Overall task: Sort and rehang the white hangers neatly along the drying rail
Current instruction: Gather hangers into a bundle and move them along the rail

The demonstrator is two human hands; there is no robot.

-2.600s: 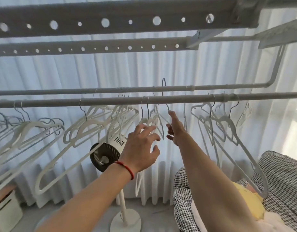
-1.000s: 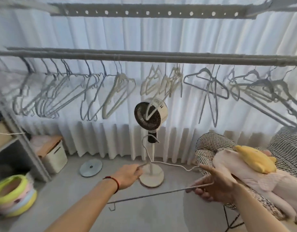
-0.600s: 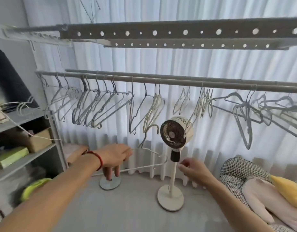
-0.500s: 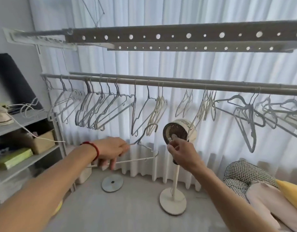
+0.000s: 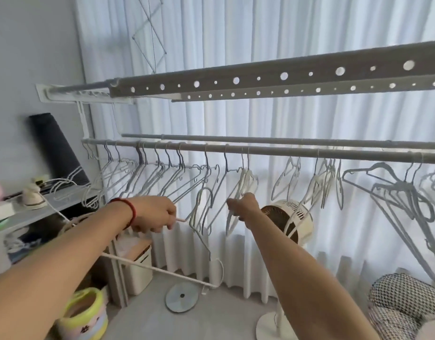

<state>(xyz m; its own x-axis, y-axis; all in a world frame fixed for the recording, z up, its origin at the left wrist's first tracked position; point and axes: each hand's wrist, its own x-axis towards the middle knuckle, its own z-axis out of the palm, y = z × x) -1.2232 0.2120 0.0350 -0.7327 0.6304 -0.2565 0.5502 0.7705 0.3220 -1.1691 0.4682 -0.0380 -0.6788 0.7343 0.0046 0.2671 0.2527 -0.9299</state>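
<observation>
The grey drying rail [image 5: 285, 152] runs across the view with several white hangers hooked on it: a tight group at the left [image 5: 162, 177], thinner clusters in the middle and a tangled group at the right [image 5: 398, 192]. My left hand [image 5: 155, 214] grips one end of a loose white wire hanger [image 5: 162, 270], whose hook [image 5: 204, 192] points up just below the rail. My right hand [image 5: 243, 207] reaches up and grips the lower part of a hanging white hanger [image 5: 247, 180] in the middle of the rail.
Two perforated bars [image 5: 260, 79] cross overhead. A standing fan [image 5: 288, 217] is right of my right arm. A shelf [image 5: 40, 204] with cables, a white bin [image 5: 138, 266] and a yellow-green tub [image 5: 81, 312] are at left. A checked cushion [image 5: 402, 300] lies at lower right.
My left hand lifted the loose hanger from low near the floor up toward the rail. My right hand let go of it and rose to a hanging hanger. The view turned left.
</observation>
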